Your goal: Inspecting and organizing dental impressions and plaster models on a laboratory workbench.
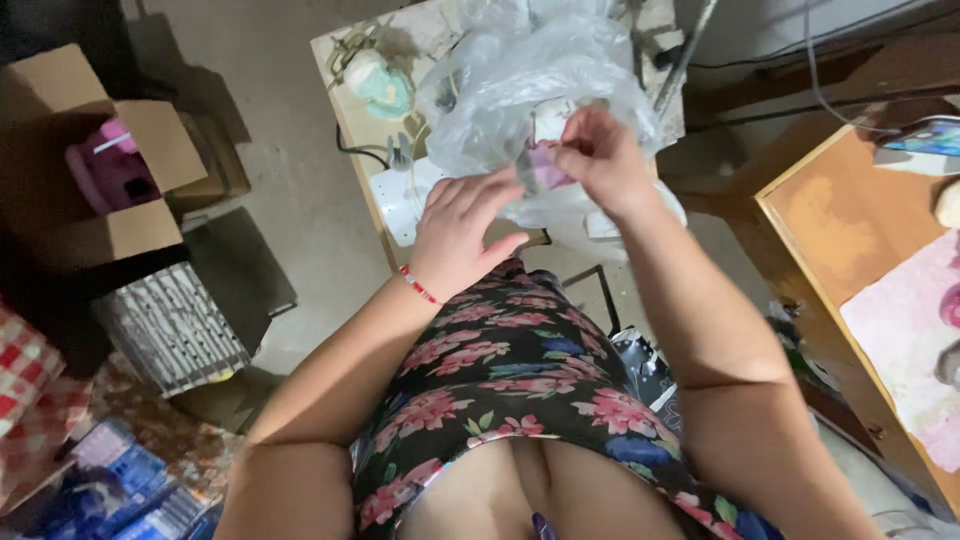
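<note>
Room: bare concrete floor (300,180) seen from above, dim light, stuff crowded all round a small worktable (345,95) at the far middle
Right hand: right hand (600,160) is curled up, fingertips pinching a small pink-purple piece (545,170) right against the plastic bag
Left hand: left hand (460,235) is loose with fingers half spread, hovering just left of the pink piece, can't tell if it actually touches it; red bead bracelet (420,285) on the wrist
Bag: crumpled clear plastic bag (530,80) sits on the worktable, right behind both hands
Near the bag: mint green object (385,85) to its left on the same table
Left side: open cardboard box (110,170) with something pink (105,170) inside
Right side: wooden table (840,220) with a pink cloth (910,330) on it
</note>
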